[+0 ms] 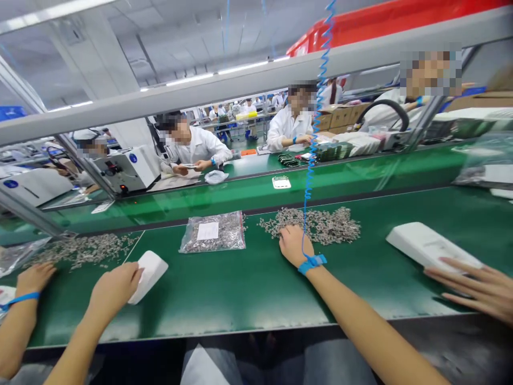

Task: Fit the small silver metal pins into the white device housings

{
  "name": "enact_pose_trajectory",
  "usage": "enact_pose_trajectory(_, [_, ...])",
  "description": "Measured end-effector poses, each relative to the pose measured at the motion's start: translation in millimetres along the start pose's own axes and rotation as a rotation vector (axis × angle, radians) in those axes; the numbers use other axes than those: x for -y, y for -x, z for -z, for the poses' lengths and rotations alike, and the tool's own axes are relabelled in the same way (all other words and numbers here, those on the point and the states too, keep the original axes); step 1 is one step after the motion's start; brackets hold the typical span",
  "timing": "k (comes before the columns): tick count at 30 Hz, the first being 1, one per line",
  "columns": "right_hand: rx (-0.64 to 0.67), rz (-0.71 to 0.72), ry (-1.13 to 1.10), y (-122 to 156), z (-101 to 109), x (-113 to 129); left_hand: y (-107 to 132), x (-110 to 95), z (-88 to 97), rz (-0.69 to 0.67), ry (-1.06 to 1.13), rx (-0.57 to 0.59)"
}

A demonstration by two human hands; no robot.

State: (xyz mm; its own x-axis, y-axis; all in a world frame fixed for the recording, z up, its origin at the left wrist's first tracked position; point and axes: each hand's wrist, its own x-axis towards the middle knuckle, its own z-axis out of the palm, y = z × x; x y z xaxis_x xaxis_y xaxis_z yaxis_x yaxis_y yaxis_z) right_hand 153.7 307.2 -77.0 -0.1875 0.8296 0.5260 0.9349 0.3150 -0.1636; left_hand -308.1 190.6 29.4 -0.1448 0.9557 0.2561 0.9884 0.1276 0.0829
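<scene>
1. One long green counter (220,305) crosses the view before us, and beyond its dark far border lies a green strip (240,195) bearing a small white panel (281,183).
2. Overhead we have a pale beam (200,83) with a red bin (385,32) above it at the right; a blue coiled cord (310,166) hangs down to the blue strap (311,264) on our right wrist.
3. Across from us, co-workers in white coats (204,143) sit near a white machine (138,166) and stacked goods.
4. In our left hand (112,291), the fingers (134,275) are closed on one end of a white casing (151,274), which is tilted above the counter.
5. Our right hand (295,246) has its fingers (285,234) curled at the near left edge of a pile of small metal parts (332,225), touching it; we cannot tell whether they pinch a part.
6. Between our two hands, farther back, lies a clear bag (230,235) of similar parts.
7. At our right, a neighbour's hand (483,286) rests on another white casing (428,243).
</scene>
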Motion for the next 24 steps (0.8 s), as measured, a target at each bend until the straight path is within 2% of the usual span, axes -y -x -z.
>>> enact_pose_trajectory(2, [0.034, 0.001, 0.005, -1, -5, 4, -13, -50, -14.9, -0.073, 0.069, -0.106])
enact_pose_trajectory(3, [0.047, 0.003, 0.005, -1, -7, 6, -19, -84, -27.2, -0.192, 0.16, -0.135])
enact_pose_trajectory(5, [0.064, 0.009, -0.006, -1, -12, 10, -30, -158, -57.9, -0.455, 0.271, -0.122])
enact_pose_trajectory(6, [0.068, 0.013, -0.016, -1, -13, 11, -34, -194, -73.8, -0.535, 0.303, -0.102])
enact_pose_trajectory(8, [0.075, 0.032, -0.046, 1, -13, 11, -39, -251, -101.7, -0.592, 0.388, -0.049])
enact_pose_trajectory(9, [0.081, 0.045, -0.061, 3, -12, 10, -40, -270, -112.4, -0.637, 0.387, -0.028])
enact_pose_trajectory(11, [0.074, 0.087, -0.124, 6, -7, 9, -39, -286, -126.5, -0.718, 0.362, -0.017])
enact_pose_trajectory(13, [0.03, 0.146, -0.255, 9, -1, 9, -38, -282, -132.4, -0.737, 0.383, -0.043])
enact_pose_trajectory(17, [-0.059, 0.201, -0.491, 8, 7, 13, -40, -266, -131.7, -0.722, 0.539, -0.034])
enact_pose_trajectory(20, [-0.076, 0.196, -0.548, 7, 11, 12, -42, -268, -130.3, -0.764, 0.578, -0.027])
enact_pose_trajectory(24, [-0.088, 0.22, -0.52, 9, 18, 10, -41, -274, -128.6, -0.748, 0.65, -0.053])
